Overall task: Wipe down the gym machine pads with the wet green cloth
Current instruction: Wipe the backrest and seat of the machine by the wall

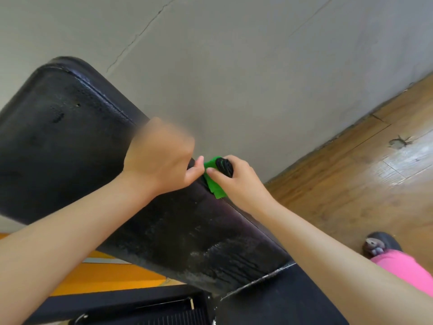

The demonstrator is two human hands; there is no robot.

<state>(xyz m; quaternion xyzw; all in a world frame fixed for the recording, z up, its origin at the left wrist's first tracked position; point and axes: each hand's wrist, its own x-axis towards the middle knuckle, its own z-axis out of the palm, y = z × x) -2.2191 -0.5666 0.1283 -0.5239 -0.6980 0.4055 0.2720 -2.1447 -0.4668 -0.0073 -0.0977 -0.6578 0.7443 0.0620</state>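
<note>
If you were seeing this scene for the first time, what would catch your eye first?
The bright green cloth stands out at centre, on the right edge of the long black bench pad. The right hand holds it around a black ribbed object, while the blurred left hand appears to pinch its edge. Pale streaks mark the pad's near end, and a wooden floor lies to the right.
</note>
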